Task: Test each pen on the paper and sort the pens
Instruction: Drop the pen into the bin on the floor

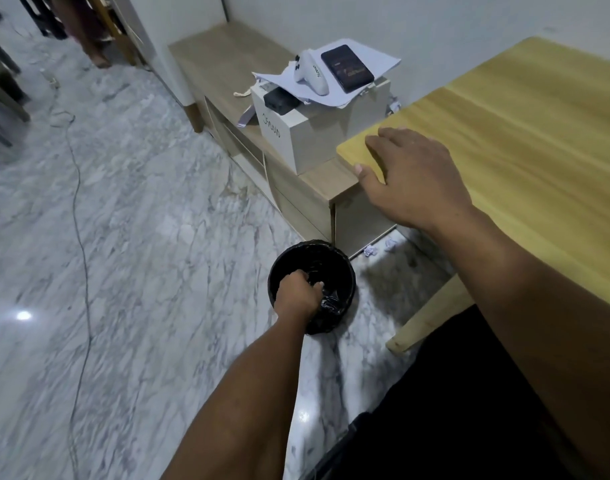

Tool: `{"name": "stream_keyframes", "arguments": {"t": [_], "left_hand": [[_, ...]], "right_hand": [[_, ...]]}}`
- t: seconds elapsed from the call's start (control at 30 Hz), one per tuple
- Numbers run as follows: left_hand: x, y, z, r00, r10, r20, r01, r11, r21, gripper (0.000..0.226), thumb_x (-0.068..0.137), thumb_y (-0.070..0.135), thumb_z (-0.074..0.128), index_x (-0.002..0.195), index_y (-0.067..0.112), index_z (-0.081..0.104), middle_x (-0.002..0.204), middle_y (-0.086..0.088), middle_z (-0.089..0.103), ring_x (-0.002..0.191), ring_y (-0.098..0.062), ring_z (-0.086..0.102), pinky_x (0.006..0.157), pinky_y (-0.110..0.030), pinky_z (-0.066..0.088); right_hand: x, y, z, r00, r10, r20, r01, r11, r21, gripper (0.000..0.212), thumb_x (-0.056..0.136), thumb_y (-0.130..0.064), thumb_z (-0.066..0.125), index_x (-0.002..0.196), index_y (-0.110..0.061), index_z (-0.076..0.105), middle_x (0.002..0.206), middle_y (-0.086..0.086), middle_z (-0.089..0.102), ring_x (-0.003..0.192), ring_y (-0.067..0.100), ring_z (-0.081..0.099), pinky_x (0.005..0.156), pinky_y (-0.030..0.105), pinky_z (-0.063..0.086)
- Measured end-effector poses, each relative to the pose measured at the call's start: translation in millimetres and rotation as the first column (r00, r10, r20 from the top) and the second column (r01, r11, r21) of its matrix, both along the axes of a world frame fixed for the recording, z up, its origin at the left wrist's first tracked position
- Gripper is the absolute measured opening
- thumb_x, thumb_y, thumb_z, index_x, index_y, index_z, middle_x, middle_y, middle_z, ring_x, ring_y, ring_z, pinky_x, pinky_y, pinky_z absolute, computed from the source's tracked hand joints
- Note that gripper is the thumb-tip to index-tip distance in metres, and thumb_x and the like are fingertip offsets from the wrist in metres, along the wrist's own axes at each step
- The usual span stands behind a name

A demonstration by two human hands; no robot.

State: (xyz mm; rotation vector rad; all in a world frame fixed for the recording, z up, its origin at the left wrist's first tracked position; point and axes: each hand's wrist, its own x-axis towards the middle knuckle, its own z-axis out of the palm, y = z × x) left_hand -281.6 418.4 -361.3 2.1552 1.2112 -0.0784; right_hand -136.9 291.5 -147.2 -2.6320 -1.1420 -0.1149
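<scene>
At the far left, a thin cable (80, 216) is seen trailing across the marble floor (141, 202). Further right, the left hand (298, 294) is lowered into the mouth of a small bin (345, 271) lined with a black bag, which stands on the floor just beside the corner of a low cabinet (303, 195). The fingers are curled inward as if closed on something, but what they hold, if anything, cannot be made out against the dark liner. On the cabinet, a white box (296, 140) is stacked with loose sheets of paper (366, 67), a white controller (312, 76) and a dark wallet-like case (347, 67). A few crumpled scraps (369, 251) lie on the floor under the table.

To the right, the right hand (414, 178) is laid flat on the corner of the yellow wooden table (521, 133), fingers spread and released, holding nothing; it appears to be used as a brace while the body leans down.

No pen is in view, and the test paper on the table cannot be seen either. The step is judged to be the discarding of a failed pen, or of waste, into the bin. Next, the left hand would need to be drawn out of the bin and brought up to the table, where an untested pen would be picked up.
</scene>
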Motion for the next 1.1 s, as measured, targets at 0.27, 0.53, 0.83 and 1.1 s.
{"name": "stream_keyframes", "arguments": {"t": [0.27, 0.53, 0.83, 1.1], "left_hand": [[25.9, -7.9, 56.7, 0.962, -0.057, 0.266, 0.070, 0.997, -0.041, 0.017, 0.091, 0.035, 0.062, 0.093, 0.022, 0.072, 0.090, 0.000, 0.073, 0.092, -0.024, 0.067, 0.084, -0.033, 0.054], [39.2, -2.3, 201.1, 0.802, -0.148, 0.579, -0.024, 0.960, 0.279, 0.021, 0.093, 0.036, 0.057, 0.101, 0.024, 0.073, 0.087, 0.010, 0.070, 0.085, -0.014, 0.066, 0.075, -0.029, 0.050], [104.2, -89.1, 326.1, 0.551, -0.557, 0.622, 0.364, 0.830, 0.421, 0.031, 0.091, 0.036, 0.060, 0.120, 0.027, 0.066, 0.113, 0.007, 0.070, 0.101, -0.010, 0.065, 0.094, -0.034, 0.053], [166.9, -233.6, 348.9, 0.320, -0.739, 0.592, 0.625, 0.635, 0.454, 0.032, 0.091, 0.034, 0.063, 0.122, 0.026, 0.066, 0.114, 0.005, 0.070, 0.101, -0.012, 0.065, 0.092, -0.031, 0.052]], "right_hand": [[-3.7, -6.0, 9.0, 0.996, -0.004, -0.094, 0.011, 0.997, 0.073, 0.056, 0.100, -0.049, 0.050, 0.144, -0.017, 0.055, 0.154, 0.006, 0.050, 0.145, 0.025, 0.041, 0.116, 0.043, 0.029], [-8.1, -45.5, 50.2, 0.961, -0.008, -0.275, 0.021, 0.999, 0.043, 0.047, 0.097, -0.040, 0.061, 0.140, -0.023, 0.060, 0.148, 0.003, 0.057, 0.133, 0.025, 0.052, 0.107, 0.039, 0.044], [12.6, -159.9, 147.5, 0.963, -0.208, -0.172, 0.225, 0.970, 0.088, 0.054, 0.099, -0.034, 0.058, 0.151, -0.023, 0.047, 0.157, 0.001, 0.048, 0.144, 0.024, 0.044, 0.114, 0.037, 0.038], [15.5, -313.2, 174.1, 0.853, -0.506, -0.130, 0.518, 0.850, 0.092, 0.051, 0.099, -0.038, 0.058, 0.148, -0.025, 0.050, 0.149, 0.001, 0.055, 0.136, 0.024, 0.049, 0.109, 0.035, 0.038]]}}
